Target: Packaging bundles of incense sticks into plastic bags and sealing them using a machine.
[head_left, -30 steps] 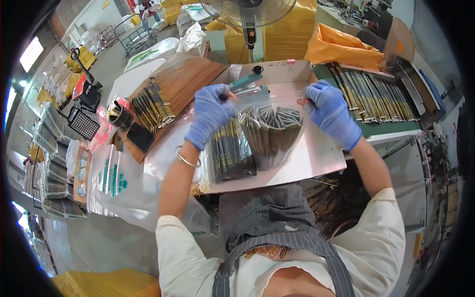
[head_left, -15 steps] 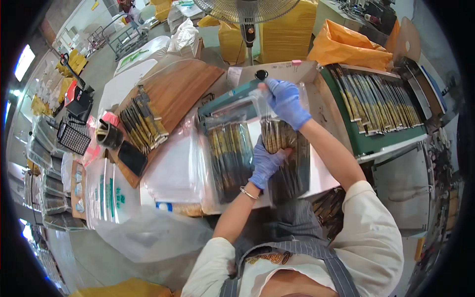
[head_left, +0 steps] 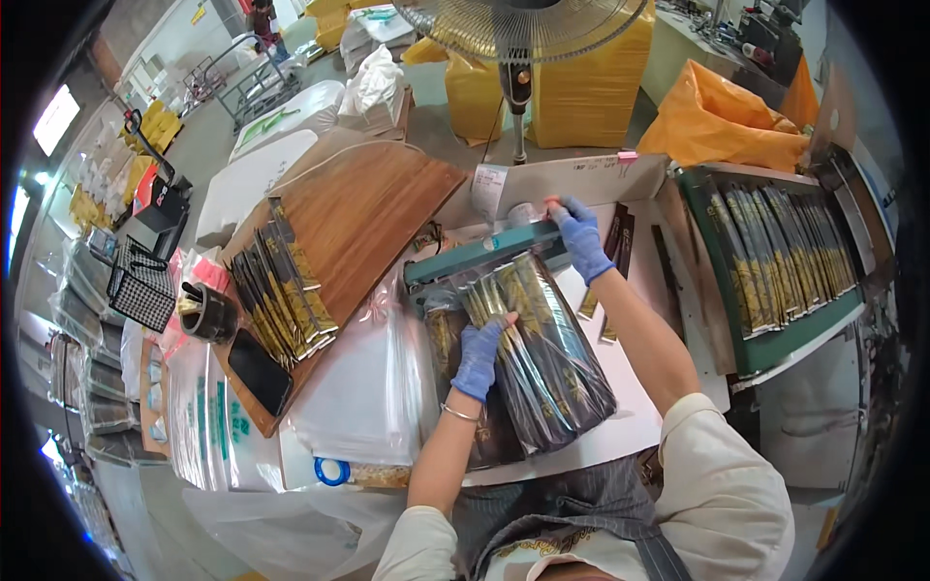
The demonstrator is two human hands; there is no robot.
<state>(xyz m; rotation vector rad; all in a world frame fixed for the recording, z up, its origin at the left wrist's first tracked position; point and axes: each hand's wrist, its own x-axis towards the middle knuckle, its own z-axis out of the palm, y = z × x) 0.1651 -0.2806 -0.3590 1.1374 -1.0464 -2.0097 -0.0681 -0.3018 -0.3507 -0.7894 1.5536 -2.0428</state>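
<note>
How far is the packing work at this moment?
Done, it seems: one filled clear bag lies under the one in hand. In hand: the left hand steadies a clear bag of dark sachets while the right hand presses the green heat sealer on its mouth. Left: loose sachets on the wooden board and in the green tray.
</note>
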